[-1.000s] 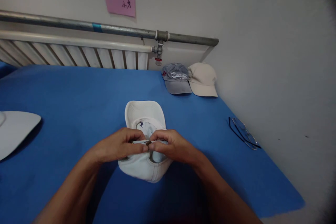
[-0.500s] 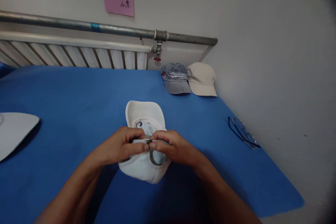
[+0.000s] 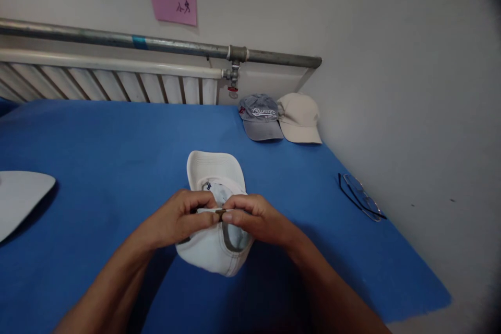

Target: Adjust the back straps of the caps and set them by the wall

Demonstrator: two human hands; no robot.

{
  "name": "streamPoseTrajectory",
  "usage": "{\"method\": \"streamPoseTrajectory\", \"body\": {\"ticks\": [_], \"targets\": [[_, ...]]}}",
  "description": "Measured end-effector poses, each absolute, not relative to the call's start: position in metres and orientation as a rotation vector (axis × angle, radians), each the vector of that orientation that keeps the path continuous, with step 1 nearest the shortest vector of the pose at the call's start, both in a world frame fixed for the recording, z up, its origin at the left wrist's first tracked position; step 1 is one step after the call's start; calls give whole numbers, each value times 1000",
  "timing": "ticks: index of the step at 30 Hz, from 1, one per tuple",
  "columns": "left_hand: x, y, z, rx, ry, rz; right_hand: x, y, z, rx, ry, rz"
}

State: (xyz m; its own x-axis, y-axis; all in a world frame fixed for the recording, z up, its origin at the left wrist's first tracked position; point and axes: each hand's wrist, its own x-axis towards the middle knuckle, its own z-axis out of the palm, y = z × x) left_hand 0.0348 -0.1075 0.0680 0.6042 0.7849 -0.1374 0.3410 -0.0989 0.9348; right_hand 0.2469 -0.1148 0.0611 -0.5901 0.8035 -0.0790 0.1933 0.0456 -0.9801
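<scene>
A white baseball cap (image 3: 213, 257) is upside down in front of me, its brim pointing away and its inside partly showing. Both hands meet at the strap across its back opening. My left hand (image 3: 190, 217) pinches the strap from the left between thumb and fingers. From the other side, my right hand (image 3: 252, 215) pinches the same strap. Between my thumbs shows a small brown metal buckle (image 3: 221, 214). My fingers hide most of the strap.
A grey cap (image 3: 261, 119) and a beige cap (image 3: 300, 117) sit at the back right of the blue-covered table (image 3: 129, 151). Glasses (image 3: 362, 197) lie near the right edge by the wall. A white brim-like piece (image 3: 23, 198) shows at the left, before a radiator (image 3: 148, 87).
More of the brown buckle shows between my thumbs. Both hands stay on the strap, and the view has shifted slightly.
</scene>
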Motion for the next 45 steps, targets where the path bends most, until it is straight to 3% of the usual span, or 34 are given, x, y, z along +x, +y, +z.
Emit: {"method": "streamPoseTrajectory", "body": {"ticks": [7,16,21,27,33,45], "targets": [[31,-105,69,1509,921,394,243,-116,58,-973,-1888,1540],[15,-102,67,1238,866,646,251,-111,57,-941,-1605,1865],[6,-102,70,1223,691,545,253,-108,54,-911,-1633,1857],[1,-103,73,1239,611,496,250,-110,57,-1082,-1673,1493],[8,-105,73,1255,664,484,239,-124,68,-820,-2006,931],[16,-104,69,1507,852,379,230,-136,69,-1122,-2367,641]]}}
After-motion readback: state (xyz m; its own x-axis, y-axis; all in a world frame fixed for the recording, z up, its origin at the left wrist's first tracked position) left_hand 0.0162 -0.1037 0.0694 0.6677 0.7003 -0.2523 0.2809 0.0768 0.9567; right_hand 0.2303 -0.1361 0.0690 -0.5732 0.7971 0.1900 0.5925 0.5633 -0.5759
